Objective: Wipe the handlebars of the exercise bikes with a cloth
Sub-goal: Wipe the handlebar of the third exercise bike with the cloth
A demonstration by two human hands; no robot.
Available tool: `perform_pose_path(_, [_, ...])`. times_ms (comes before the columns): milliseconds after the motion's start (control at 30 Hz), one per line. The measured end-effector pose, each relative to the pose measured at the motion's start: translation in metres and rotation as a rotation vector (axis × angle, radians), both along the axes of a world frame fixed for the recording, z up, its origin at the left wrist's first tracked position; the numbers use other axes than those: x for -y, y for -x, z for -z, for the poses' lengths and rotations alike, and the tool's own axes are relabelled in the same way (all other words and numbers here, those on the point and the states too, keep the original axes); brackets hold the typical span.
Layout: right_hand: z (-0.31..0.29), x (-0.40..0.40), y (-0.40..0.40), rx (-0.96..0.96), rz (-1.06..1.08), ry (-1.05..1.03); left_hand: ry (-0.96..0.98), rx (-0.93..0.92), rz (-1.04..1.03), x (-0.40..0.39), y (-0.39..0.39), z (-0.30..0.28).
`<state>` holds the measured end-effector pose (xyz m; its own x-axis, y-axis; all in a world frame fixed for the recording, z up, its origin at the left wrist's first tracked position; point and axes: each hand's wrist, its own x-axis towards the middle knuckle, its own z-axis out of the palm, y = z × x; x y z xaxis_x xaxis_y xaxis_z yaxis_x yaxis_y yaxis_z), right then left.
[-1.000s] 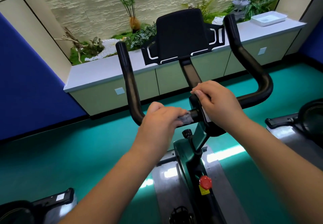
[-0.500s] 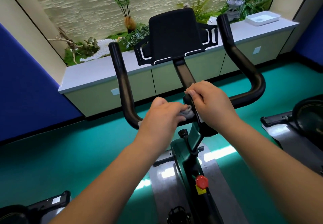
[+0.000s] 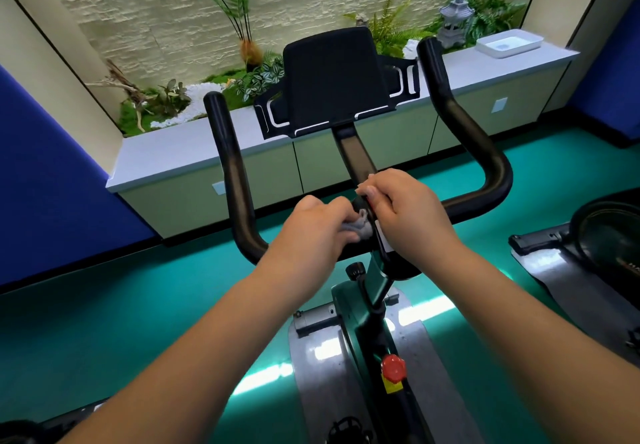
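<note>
Two hands on handlebars (image 3: 485, 153), crossbar running left-right, horns pointing away: left hand (image 3: 311, 232) fisted on grey cloth (image 3: 360, 227) left of stem (image 3: 356, 156); right hand (image 3: 408, 211) curled round bar at stem.

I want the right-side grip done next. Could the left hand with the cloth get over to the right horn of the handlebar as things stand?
Probably not directly: the right hand grips the centre clamp, between the left hand with the cloth and the right horn. It would have to lift over it.
</note>
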<state>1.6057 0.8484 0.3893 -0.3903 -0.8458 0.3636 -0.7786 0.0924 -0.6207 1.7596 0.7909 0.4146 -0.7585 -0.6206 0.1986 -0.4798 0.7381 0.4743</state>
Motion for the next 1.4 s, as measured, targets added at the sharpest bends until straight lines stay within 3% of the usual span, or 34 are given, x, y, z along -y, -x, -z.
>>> perform_pose_path(167, [0.0,0.0,-0.001,0.0,-0.007,-0.007,-0.039,0.058,0.081,0.02,-0.034,-0.008])
perform_pose_path(400, [-0.001,0.0,0.001,-0.008,0.0,-0.023,-0.064,0.162,0.054,0.017,0.008,-0.006])
perform_pose_path(600, [-0.001,-0.001,0.0,0.002,-0.011,-0.028,-0.2,0.512,0.108,0.058,-0.028,-0.033])
perform_pose_path(867, [-0.001,0.0,0.0,-0.015,0.003,-0.024,-0.169,0.386,0.129,0.045,0.015,-0.012])
perform_pose_path(1067, [-0.001,0.0,0.0,-0.023,-0.003,-0.024,-0.229,0.506,0.182,0.062,0.0,-0.022])
perform_pose_path(1267, [0.0,0.0,0.001,-0.026,-0.005,-0.028,-0.25,0.315,0.154,0.046,0.017,-0.01])
perform_pose_path(1400, [0.0,-0.001,0.001,-0.017,-0.008,-0.016,-0.181,0.542,0.223,0.064,-0.015,-0.033])
